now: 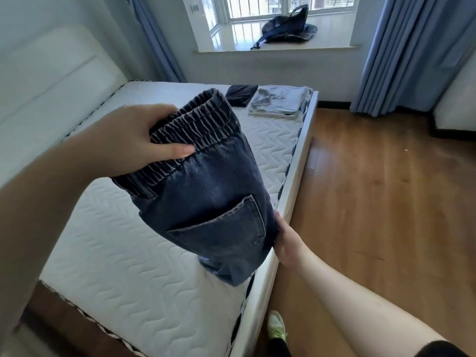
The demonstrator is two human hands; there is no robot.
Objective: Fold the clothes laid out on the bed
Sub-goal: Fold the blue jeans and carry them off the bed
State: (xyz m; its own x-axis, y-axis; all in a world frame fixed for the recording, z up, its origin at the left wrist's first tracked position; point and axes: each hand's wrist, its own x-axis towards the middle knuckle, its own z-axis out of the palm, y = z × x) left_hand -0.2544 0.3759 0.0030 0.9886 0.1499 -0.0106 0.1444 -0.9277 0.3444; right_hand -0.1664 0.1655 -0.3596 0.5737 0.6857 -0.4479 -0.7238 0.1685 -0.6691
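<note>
Black sleeve [438,350], greenish shoe [277,324]

Dark blue denim trousers [206,186], elastic gathered waistband, patch pocket facing camera, folded into compact bundle, held in air above white quilted mattress [123,253], tilted, waistband uppermost. Light grey folded garment stack [279,101] lies flat at mattress far corner, near its right edge. Small dark folded garment [240,95] lies just left of grey stack.

Home bedroom, bed [159,287], curtains [412,52], window [283,6]
</note>
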